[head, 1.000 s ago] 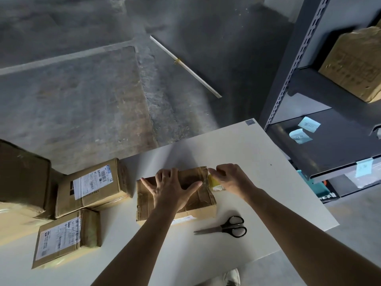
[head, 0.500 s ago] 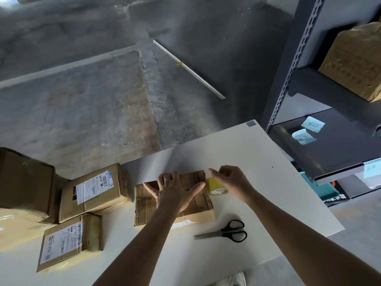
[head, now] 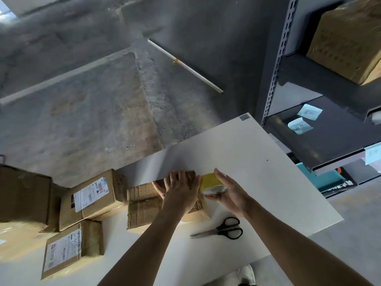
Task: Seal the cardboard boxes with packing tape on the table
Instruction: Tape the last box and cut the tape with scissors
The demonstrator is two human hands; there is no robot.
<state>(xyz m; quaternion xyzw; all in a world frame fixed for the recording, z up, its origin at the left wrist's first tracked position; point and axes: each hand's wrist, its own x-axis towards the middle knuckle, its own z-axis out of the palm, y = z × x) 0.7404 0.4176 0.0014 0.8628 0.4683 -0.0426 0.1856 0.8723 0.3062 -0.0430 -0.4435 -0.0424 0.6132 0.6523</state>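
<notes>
We press the left hand (head: 179, 190) flat, with straight fingers, on the top of the cardboard box (head: 144, 205), which lies on the white table (head: 257, 162) in front of us; we judge that this keeps the flaps down and stops the box from sliding while the tape is pulled; the right hand (head: 228, 193) grips the yellow roll of packing tape (head: 210, 182), fingers curled round it, just at the right end of the box and touching the left fingertips, probably so that the strip stays tight over the edge; the scissors (head: 222, 229) lie near the right forearm, ready for the cut; two labelled boxes (head: 90, 195) wait at the left side of the table. Compared with half a second ago, the left hand was spread in the middle of the top and is now nearer the right end, with its fingers closer together; the roll shows more of its yellow face and sits a little further out from the box; the scissors have not moved.
</notes>
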